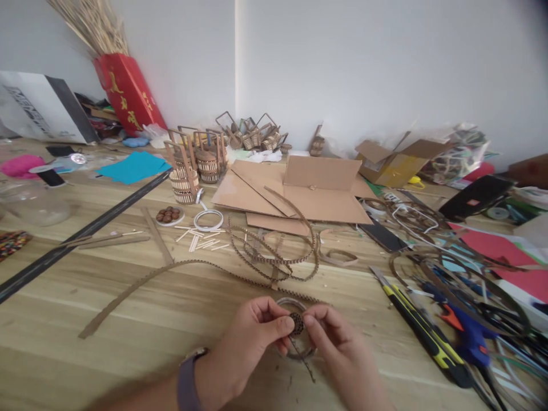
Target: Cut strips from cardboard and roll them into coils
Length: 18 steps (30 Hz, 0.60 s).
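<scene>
A small dark round coil (297,323) with a notched, dotted face is pinched between my hands at the front middle of the table. My left hand (246,345), with a watch at the wrist, grips it from the left between thumb and fingers. From the other side my right hand (338,342) holds its edge with thumb and forefinger. A thin dark strip end (306,365) hangs below the coil. Under the hands lies a ring-shaped roll (286,301), partly hidden. Just beyond, a long brown notched strip (197,262) curves over the table and loops.
Small bucket-like baskets (185,185) stand at back left near a dish of brown balls (168,214), white sticks (201,240) and a tape roll (208,220). Cardboard (321,197) lies behind. A utility knife (422,325) and blue glue gun (468,334) lie at right.
</scene>
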Each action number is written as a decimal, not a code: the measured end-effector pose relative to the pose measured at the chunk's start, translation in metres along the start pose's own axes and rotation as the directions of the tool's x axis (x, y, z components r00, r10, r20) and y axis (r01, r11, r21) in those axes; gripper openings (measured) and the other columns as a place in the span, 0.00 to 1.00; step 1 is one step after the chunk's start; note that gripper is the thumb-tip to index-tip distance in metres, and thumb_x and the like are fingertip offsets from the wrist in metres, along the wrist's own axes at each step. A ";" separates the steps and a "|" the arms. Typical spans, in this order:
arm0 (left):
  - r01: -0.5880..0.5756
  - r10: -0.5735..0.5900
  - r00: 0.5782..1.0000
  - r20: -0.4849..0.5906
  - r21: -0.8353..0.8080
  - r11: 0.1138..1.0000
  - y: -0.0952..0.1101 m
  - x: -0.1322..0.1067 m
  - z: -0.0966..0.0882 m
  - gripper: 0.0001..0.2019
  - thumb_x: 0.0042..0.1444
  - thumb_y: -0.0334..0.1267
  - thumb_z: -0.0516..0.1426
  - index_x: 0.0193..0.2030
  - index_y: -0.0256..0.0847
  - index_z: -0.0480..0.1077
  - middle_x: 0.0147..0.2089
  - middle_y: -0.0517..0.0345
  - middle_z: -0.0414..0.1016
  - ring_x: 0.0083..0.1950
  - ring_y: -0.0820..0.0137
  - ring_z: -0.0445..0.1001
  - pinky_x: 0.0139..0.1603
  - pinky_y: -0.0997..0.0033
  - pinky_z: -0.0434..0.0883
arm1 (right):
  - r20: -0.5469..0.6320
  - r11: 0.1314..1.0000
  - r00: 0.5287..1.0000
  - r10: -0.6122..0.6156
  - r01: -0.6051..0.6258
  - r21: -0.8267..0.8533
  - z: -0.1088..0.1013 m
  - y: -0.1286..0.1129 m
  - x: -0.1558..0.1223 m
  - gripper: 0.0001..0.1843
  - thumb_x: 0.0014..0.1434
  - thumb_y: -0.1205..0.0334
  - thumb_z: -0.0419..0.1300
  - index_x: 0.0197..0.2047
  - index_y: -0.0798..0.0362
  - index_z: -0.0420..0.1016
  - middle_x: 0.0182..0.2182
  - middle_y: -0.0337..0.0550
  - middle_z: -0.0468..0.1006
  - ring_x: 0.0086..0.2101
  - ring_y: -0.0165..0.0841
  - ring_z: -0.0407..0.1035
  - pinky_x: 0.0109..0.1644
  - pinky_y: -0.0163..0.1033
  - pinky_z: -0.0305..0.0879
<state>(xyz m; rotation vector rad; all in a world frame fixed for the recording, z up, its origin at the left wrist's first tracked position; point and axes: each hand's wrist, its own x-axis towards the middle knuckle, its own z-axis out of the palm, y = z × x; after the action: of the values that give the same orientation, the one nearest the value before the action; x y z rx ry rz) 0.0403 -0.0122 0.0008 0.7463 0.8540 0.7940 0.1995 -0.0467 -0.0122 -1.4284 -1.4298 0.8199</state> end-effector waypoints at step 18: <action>-0.052 0.053 0.998 -0.027 0.035 0.998 0.001 0.002 -0.002 0.20 0.36 0.48 0.70 0.25 0.35 0.69 0.20 0.64 0.68 0.21 0.77 0.66 0.25 0.76 0.63 | -0.010 0.994 1.000 0.027 -0.025 0.109 0.008 0.014 -0.010 0.19 0.59 0.43 0.60 0.32 0.52 0.74 0.25 0.42 0.77 0.26 0.32 0.70 0.30 0.35 0.67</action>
<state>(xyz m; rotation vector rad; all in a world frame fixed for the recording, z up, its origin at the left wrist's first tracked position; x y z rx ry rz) 0.0386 -0.0098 -0.0001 0.7926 0.8781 0.8401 0.1957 -0.0540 -0.0293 -1.3694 -1.3401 0.8913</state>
